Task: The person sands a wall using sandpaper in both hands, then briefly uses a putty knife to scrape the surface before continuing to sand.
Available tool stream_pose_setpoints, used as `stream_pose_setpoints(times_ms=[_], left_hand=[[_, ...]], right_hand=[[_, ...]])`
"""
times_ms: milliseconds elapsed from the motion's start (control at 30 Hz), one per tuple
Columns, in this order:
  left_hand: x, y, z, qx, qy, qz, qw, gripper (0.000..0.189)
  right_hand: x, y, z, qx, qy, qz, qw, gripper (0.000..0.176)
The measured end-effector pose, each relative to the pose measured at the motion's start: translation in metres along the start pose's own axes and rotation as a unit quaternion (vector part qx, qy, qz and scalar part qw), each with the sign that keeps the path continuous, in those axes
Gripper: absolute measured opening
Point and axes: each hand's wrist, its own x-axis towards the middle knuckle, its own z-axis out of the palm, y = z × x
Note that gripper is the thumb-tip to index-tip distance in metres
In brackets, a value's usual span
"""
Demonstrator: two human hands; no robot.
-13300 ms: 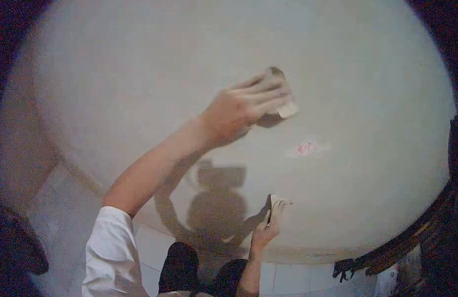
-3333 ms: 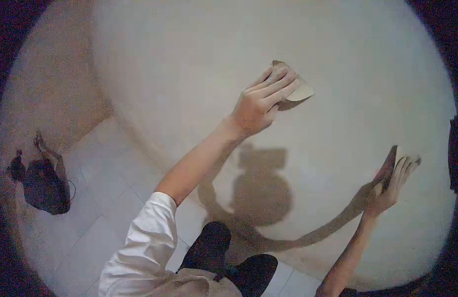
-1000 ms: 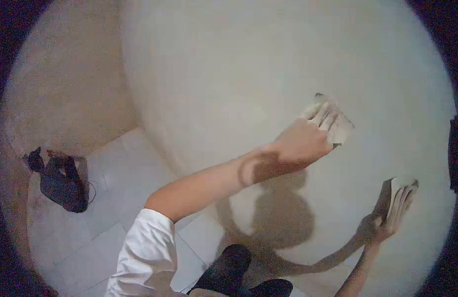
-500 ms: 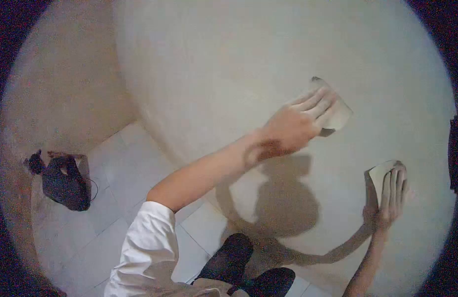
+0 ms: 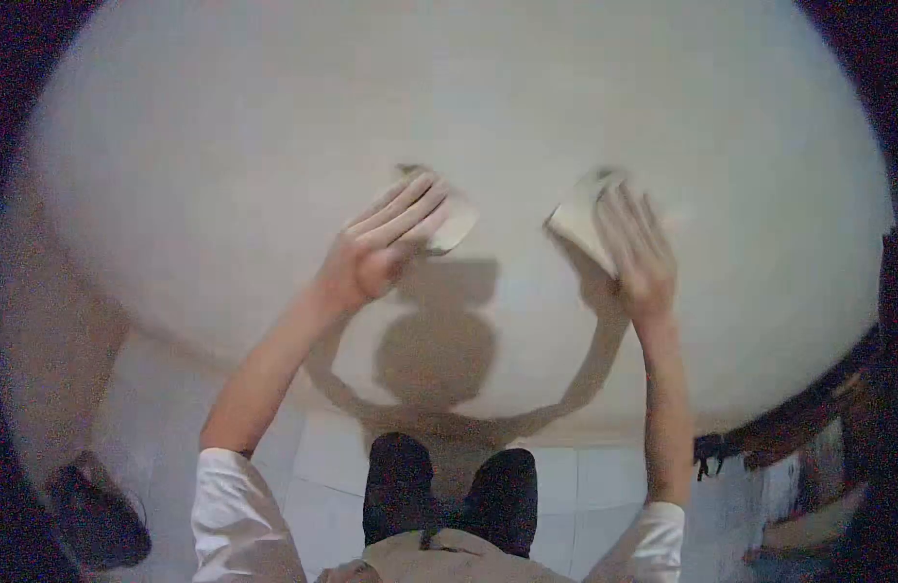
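My left hand [image 5: 379,238] presses a sheet of sandpaper [image 5: 458,229] against a pale wall [image 5: 507,87]. Its fingers lie together over the sheet, which has a cream back and a dark edge. To the right, at about the same height, my right hand [image 5: 643,251] holds a second sandpaper sheet [image 5: 577,216] on the wall. That sheet's left part sticks out beside the fingers, which are slightly blurred. Both hands look whitened with dust. The face of each sheet against the wall is hidden.
Shadows of my head and arms fall on the wall below the hands. Pale floor tiles [image 5: 322,476] lie around my legs. A dark bag-like object [image 5: 99,515] is at lower left. Dark and brown items [image 5: 808,457] stand at lower right.
The view has turned, bringing the right-hand items into sight and shifting the dark object lower left. My right hand has moved up the wall with its sheet, level with my left.
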Motion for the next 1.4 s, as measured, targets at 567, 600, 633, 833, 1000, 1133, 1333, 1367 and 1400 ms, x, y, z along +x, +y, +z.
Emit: stream_pose_setpoints(times_ms=[567,600,633,833,1000,1133,1333,1367,1400], left_hand=[[-0.042,0.001,-0.029,0.008,-0.002,-0.056,0.998,0.055],[-0.045,0.001,-0.023,0.003,-0.002,-0.053,0.999,0.055],[-0.046,-0.008,-0.035,-0.021,-0.053,-0.006,0.998,0.053],[-0.078,-0.041,-0.078,-0.023,-0.065,0.000,0.998,0.047],[-0.136,-0.119,-0.102,0.090,0.185,-0.280,0.938,0.043],[-0.130,-0.117,-0.116,0.055,0.265,-0.354,0.895,0.046],[-0.151,-0.096,-0.116,0.092,0.087,-0.135,0.983,0.057],[-0.149,-0.090,-0.117,0.103,0.065,-0.115,0.986,0.061],[-0.154,-0.096,-0.120,0.104,0.071,-0.118,0.985,0.061]], right_hand=[[-0.055,-0.085,0.000,0.074,0.030,0.190,0.979,0.049],[-0.059,-0.094,0.005,0.069,0.028,0.192,0.978,0.049],[-0.044,-0.110,0.003,0.075,0.030,0.226,0.971,0.051],[-0.053,-0.194,0.024,0.097,0.061,0.320,0.941,0.060],[-0.066,-0.256,0.047,0.122,0.109,0.496,0.853,0.048],[-0.042,-0.291,0.056,0.146,0.126,0.579,0.792,0.042],[0.002,-0.314,0.061,0.195,0.144,0.699,0.673,0.038],[-0.005,-0.310,0.053,0.196,0.148,0.695,0.676,0.038],[0.000,-0.308,0.046,0.191,0.149,0.686,0.686,0.037]])
